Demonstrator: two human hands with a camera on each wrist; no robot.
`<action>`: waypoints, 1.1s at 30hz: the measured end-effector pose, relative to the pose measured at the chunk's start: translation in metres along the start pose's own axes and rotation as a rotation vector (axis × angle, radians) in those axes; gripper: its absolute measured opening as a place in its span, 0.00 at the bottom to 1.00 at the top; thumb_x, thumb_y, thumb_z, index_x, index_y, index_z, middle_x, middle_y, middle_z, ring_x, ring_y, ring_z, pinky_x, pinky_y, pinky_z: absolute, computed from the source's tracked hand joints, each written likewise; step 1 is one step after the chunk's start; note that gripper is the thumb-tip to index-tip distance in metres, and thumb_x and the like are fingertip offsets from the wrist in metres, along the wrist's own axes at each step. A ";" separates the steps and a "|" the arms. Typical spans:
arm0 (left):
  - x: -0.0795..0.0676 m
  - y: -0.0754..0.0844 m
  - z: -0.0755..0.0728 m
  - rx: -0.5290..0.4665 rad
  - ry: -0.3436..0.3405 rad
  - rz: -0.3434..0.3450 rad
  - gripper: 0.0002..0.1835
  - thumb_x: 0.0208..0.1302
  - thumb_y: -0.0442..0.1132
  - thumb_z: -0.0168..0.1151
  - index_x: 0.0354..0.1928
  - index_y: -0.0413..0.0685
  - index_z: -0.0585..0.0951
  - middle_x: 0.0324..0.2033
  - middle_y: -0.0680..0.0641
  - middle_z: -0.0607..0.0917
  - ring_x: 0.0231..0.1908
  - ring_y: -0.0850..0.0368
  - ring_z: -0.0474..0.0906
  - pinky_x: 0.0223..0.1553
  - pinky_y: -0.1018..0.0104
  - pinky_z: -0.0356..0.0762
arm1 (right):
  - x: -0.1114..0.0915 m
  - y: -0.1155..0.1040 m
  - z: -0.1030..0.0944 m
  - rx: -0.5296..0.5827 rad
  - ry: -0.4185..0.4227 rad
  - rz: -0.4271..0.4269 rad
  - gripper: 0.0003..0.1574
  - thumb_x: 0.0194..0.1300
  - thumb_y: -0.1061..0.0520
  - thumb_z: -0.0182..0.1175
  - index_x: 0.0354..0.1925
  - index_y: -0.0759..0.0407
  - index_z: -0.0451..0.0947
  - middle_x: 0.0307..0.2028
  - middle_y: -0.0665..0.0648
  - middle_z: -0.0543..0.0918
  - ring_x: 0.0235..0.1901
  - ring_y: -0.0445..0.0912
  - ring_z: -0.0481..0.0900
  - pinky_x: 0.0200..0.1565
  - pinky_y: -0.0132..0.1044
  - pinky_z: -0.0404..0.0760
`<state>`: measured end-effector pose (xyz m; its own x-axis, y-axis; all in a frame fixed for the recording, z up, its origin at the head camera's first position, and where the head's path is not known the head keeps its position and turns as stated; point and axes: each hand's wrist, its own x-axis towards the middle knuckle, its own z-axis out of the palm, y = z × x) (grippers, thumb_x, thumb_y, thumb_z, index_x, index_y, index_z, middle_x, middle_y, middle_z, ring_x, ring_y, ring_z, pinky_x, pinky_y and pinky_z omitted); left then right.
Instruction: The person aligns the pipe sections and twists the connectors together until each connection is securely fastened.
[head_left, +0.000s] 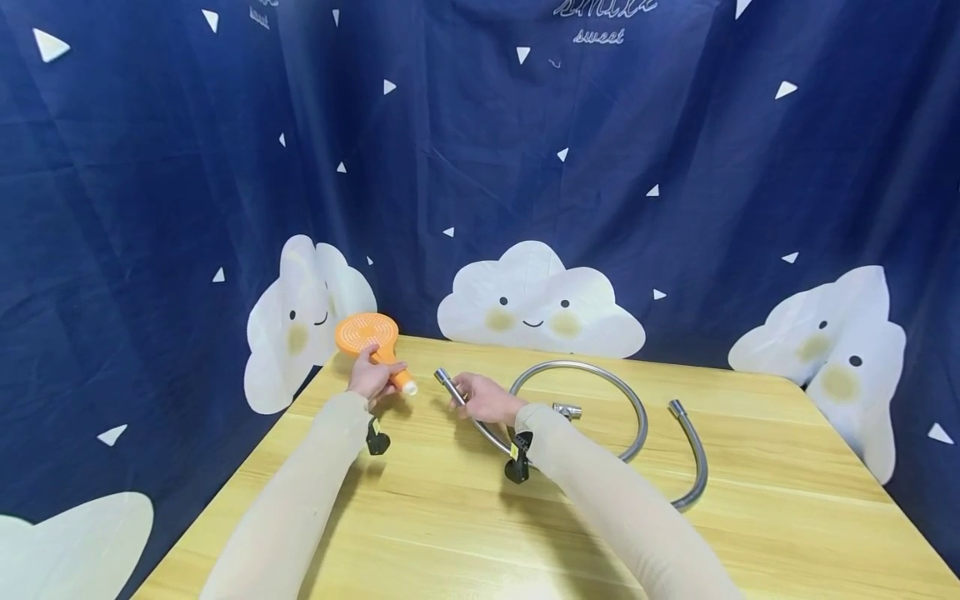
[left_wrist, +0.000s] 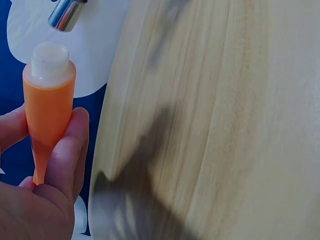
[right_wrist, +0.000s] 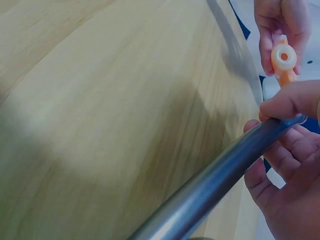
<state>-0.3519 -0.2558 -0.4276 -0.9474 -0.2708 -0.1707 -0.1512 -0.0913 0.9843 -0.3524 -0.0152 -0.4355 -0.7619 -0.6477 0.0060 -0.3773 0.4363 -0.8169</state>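
My left hand (head_left: pixel 370 377) grips the handle of an orange shower head (head_left: pixel 367 332), its round perforated face turned up. The handle ends in a white threaded tip (left_wrist: pixel 50 59), which points toward the other hand. With thumb and fingers, my right hand (head_left: pixel 486 398) holds a grey metal shower hose (right_wrist: pixel 215 182) near one end. That end's shiny metal connector (left_wrist: pixel 67 15) faces the white tip across a small gap. Both hands are raised over the wooden table (head_left: pixel 450 525). The rest of the hose loops behind and under the right forearm.
A small chrome fitting (head_left: pixel 567 411) lies inside the hose's loop, partly hidden by the right sleeve. The hose's other end (head_left: pixel 678 408) curves up on the right side of the table. A blue curtain (head_left: pixel 480 167) with clouds stands behind and left.
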 end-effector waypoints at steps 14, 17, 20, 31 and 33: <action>0.004 -0.002 0.005 0.084 0.051 0.027 0.47 0.65 0.31 0.66 0.80 0.54 0.51 0.64 0.32 0.68 0.22 0.65 0.79 0.23 0.73 0.81 | 0.010 0.001 0.000 0.018 0.132 0.021 0.29 0.73 0.53 0.60 0.67 0.63 0.70 0.36 0.68 0.85 0.33 0.56 0.83 0.30 0.32 0.77; 0.006 -0.004 0.006 0.080 0.051 0.022 0.48 0.65 0.30 0.66 0.80 0.55 0.51 0.63 0.32 0.69 0.21 0.65 0.79 0.22 0.73 0.81 | 0.012 0.000 0.003 0.019 0.156 0.022 0.25 0.73 0.55 0.59 0.64 0.64 0.73 0.36 0.69 0.86 0.33 0.57 0.84 0.28 0.31 0.77; 0.007 -0.005 0.006 0.084 0.054 0.020 0.48 0.64 0.30 0.67 0.80 0.55 0.51 0.61 0.32 0.70 0.20 0.65 0.78 0.21 0.74 0.80 | 0.014 -0.003 0.004 0.004 0.173 0.022 0.23 0.72 0.59 0.59 0.62 0.65 0.74 0.38 0.67 0.86 0.30 0.54 0.84 0.27 0.31 0.78; 0.008 -0.004 0.006 0.085 0.056 0.024 0.48 0.64 0.30 0.66 0.80 0.53 0.51 0.61 0.33 0.69 0.22 0.64 0.79 0.22 0.73 0.81 | 0.017 -0.009 0.006 0.190 0.182 0.021 0.20 0.69 0.67 0.58 0.59 0.69 0.75 0.45 0.70 0.83 0.40 0.67 0.85 0.42 0.53 0.88; 0.007 -0.003 0.006 0.086 0.059 0.027 0.47 0.64 0.30 0.66 0.80 0.53 0.51 0.60 0.33 0.69 0.21 0.64 0.78 0.21 0.73 0.81 | 0.018 -0.009 0.006 0.179 0.186 0.014 0.21 0.69 0.67 0.59 0.59 0.69 0.75 0.45 0.70 0.84 0.39 0.68 0.84 0.39 0.48 0.88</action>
<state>-0.3601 -0.2512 -0.4315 -0.9336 -0.3279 -0.1441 -0.1522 -0.0010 0.9883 -0.3594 -0.0343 -0.4314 -0.8566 -0.5087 0.0864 -0.2792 0.3161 -0.9067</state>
